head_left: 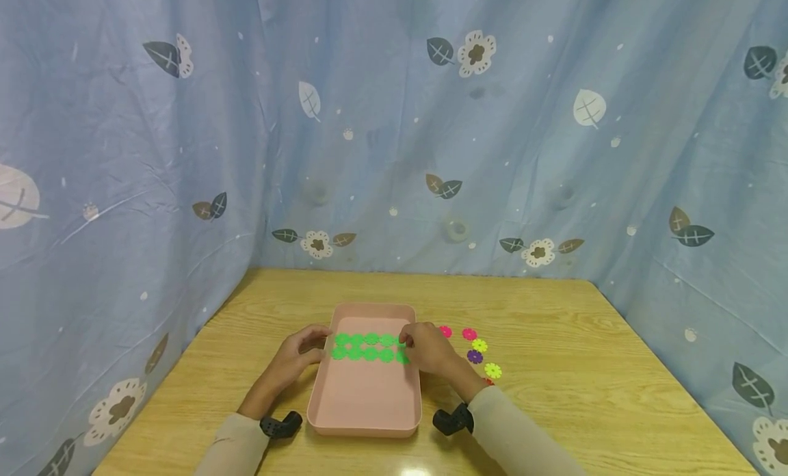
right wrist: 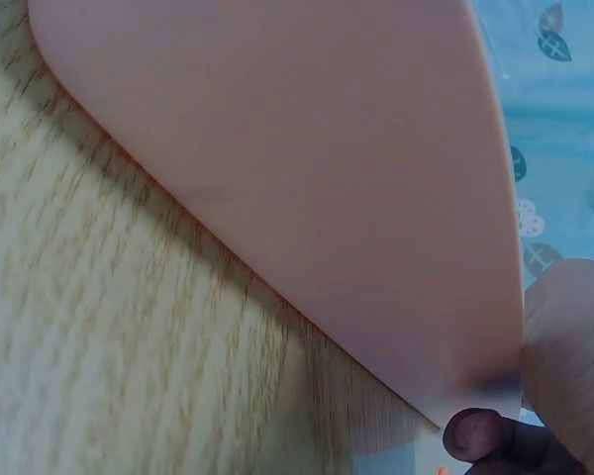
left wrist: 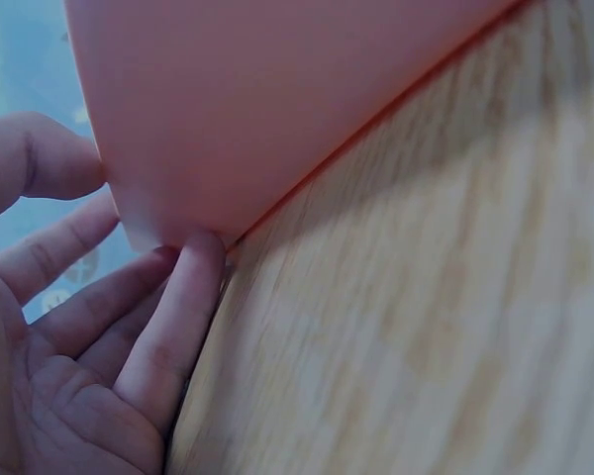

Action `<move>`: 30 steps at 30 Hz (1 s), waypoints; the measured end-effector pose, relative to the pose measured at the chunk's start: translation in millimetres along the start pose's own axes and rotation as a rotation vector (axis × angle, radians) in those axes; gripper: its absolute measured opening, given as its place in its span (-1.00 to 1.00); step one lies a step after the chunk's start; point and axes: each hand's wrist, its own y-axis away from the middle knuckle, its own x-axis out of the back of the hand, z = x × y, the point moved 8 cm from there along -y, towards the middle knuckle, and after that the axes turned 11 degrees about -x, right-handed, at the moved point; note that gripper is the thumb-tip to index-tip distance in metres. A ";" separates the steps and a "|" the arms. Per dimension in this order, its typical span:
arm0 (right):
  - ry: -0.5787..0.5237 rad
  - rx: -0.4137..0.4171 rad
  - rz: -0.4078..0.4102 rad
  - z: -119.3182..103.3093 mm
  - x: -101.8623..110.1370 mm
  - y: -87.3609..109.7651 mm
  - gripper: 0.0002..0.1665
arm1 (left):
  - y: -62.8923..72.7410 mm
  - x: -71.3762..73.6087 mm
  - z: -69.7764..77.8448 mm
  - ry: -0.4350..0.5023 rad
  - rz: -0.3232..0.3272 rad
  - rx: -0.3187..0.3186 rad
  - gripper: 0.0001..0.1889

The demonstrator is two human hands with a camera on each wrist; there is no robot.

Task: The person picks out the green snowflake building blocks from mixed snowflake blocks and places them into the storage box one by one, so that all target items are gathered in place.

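Note:
A pink tray (head_left: 363, 401) holds several green flower-shaped pieces (head_left: 371, 353), laid flat in two rows across its middle. My left hand (head_left: 298, 353) is at the tray's left side. In the left wrist view its fingers (left wrist: 183, 327) touch the outer wall, loosely extended. My right hand (head_left: 431, 349) reaches over the right rim, with fingertips at the right end of the green rows. The right wrist view shows that hand (right wrist: 574, 366) at the rim, one curled finger outside the wall. Its other fingertips are hidden behind the wall, so whether they pinch a piece cannot be told.
Right of the tray, more flower-shaped pieces lie on the wooden table (head_left: 554, 366): pink (head_left: 470, 334), yellow (head_left: 492, 371), purple (head_left: 475, 356) and a partly covered red one (head_left: 489, 381). A blue patterned curtain (head_left: 382, 154) hangs behind and along both sides.

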 end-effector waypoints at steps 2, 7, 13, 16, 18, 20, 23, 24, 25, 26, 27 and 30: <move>0.006 -0.002 0.003 0.3 -0.2 -0.1 -0.79 | -0.7 -0.6 0.3 0.010 -0.008 -0.007 -0.55; 0.007 -0.012 0.003 -0.8 -3.2 -3.7 -0.66 | -2.3 0.4 -0.9 0.021 -0.020 -0.018 -0.55; 0.008 -0.015 -0.019 -2.7 -8.1 -5.3 -0.66 | 2.7 3.2 -3.8 0.009 -0.006 -0.024 -0.54; -0.003 -0.010 -0.019 -3.5 -4.5 -1.3 -0.77 | 5.3 4.4 -2.6 -0.002 -0.003 -0.015 -0.54; -0.023 0.007 -0.009 -4.4 2.1 3.6 -0.80 | 6.3 5.2 -0.5 -0.001 -0.010 -0.016 -0.55; -0.051 0.017 0.007 -4.9 11.1 10.4 -0.77 | 6.7 6.5 2.7 -0.002 -0.018 -0.013 -0.54; -0.097 0.029 0.035 -1.8 26.8 19.8 -0.71 | 3.8 10.7 10.0 -0.040 -0.027 -0.022 -0.51; -0.098 0.035 0.054 -0.4 32.3 23.1 -0.71 | 2.7 13.0 13.0 -0.065 -0.021 -0.024 -0.51; -0.101 0.032 0.064 1.5 37.8 26.6 -0.71 | 1.4 15.8 16.4 -0.097 -0.012 -0.025 -0.50; -0.100 0.048 0.078 3.2 43.2 29.7 -0.72 | 0.4 18.8 19.9 -0.135 0.000 -0.029 -0.50; -0.095 0.065 0.086 4.5 48.2 33.1 -0.75 | -0.5 21.6 24.3 -0.180 0.010 -0.037 -0.53; -0.040 0.105 0.122 8.5 62.7 43.8 -0.83 | -1.4 25.8 38.3 -0.308 0.025 -0.078 -0.61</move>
